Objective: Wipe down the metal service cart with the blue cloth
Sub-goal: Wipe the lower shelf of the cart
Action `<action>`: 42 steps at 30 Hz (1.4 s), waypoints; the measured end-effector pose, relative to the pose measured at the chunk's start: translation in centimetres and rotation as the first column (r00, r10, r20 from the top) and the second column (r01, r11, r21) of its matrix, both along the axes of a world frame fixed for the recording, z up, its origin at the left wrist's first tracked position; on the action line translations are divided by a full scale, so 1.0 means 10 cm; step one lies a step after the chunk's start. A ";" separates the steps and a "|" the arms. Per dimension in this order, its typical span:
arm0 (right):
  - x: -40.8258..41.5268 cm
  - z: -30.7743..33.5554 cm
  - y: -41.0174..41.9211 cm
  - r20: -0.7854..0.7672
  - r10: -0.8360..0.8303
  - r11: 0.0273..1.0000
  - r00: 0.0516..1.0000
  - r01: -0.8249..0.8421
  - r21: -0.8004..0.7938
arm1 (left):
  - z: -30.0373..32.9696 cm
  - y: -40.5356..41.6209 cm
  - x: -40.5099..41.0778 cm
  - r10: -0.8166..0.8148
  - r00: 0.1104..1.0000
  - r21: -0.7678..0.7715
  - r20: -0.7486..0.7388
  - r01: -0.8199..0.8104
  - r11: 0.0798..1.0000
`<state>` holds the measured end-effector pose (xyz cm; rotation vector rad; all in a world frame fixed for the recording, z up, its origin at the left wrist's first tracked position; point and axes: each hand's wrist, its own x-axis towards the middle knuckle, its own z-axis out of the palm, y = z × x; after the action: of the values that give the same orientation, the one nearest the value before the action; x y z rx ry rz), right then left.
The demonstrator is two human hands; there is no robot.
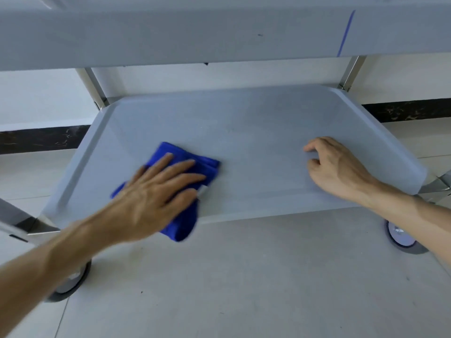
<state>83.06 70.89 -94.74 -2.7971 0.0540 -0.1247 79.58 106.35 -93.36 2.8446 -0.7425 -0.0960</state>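
The service cart's lower shelf (256, 132) is a grey tray with raised rims, seen from above. A folded blue cloth (185, 225) lies on its left front part and hangs over the front edge. My left hand (156, 193) presses flat on the cloth, fingers spread and pointing right and away. My right hand (336, 167) rests on the right part of the shelf with fingers curled loosely and nothing in it. The hand covers most of the cloth's middle.
The cart's upper shelf (219, 32) spans the top of the view just overhead. Metal posts (95, 89) stand at the corners. Grey wheels (402, 240) (70, 284) sit on the tiled floor. A white wall with a dark baseboard (41, 137) is behind.
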 end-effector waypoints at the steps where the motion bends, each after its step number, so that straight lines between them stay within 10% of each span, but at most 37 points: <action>1: 0.04 0.01 0.04 -0.001 -0.009 1.000 1.000 0.009 -0.006 | 0.00 0.13 0.11 0.028 0.999 0.029 0.025 -0.029 0.999; 4: 0.07 -0.11 0.19 0.061 0.010 0.996 0.998 -0.004 -0.091 | -0.09 0.38 0.53 0.287 0.957 0.223 0.030 -0.286 0.932; 8: 0.04 -0.21 0.18 0.131 0.007 0.992 0.991 0.009 -0.127 | -0.16 -0.02 1.04 0.614 0.786 0.042 -0.069 -0.613 0.789; 15: 0.04 -0.20 0.14 0.147 0.006 0.993 0.989 0.011 -0.117 | -0.23 -1.41 0.74 0.147 0.988 -0.016 0.041 -0.147 0.989; 21: 0.02 -0.19 0.13 0.135 0.010 0.994 0.991 0.005 -0.109 | -0.17 -0.71 0.31 -0.071 0.992 0.071 0.106 0.064 0.995; 32: 0.07 -0.24 0.23 0.164 -0.004 0.988 0.986 0.029 -0.153 | -0.20 -0.03 1.50 0.599 0.801 -0.013 0.004 -0.599 0.801; 42: 0.05 -0.19 0.18 0.144 -0.018 0.989 0.989 0.039 -0.146 | -0.23 -0.98 0.74 -0.067 0.988 0.035 0.136 0.063 0.997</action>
<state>83.52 72.70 -96.62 -2.9273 0.0521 -0.3490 86.98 96.54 -95.64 2.8787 -0.8693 0.0810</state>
